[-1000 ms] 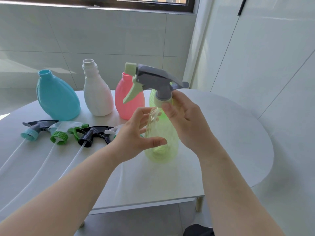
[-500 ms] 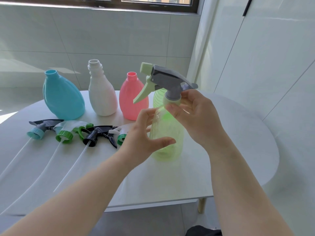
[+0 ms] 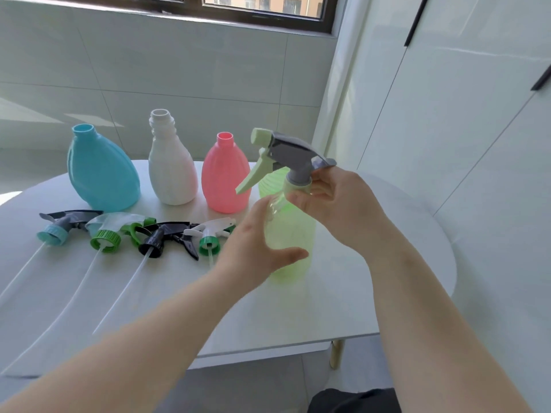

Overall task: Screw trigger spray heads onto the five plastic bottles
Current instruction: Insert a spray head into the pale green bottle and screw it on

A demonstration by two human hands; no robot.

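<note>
One spray head now sits on the light-green bottle at the worktop's right: right hand pinches its collar, left hand has loosened to an open cup around the body, suggesting final tightening; four heads remain.

We're looking at a white rounded counter w/ a pale wooden leg at its front right. Behind it, a wall of big light-grey tiles under a dark-framed window; daylight comes thru & leaves bright patches on the tiles, left. On our right, glossy white cabinet doors w/ black handles. Floor is grey.
</note>
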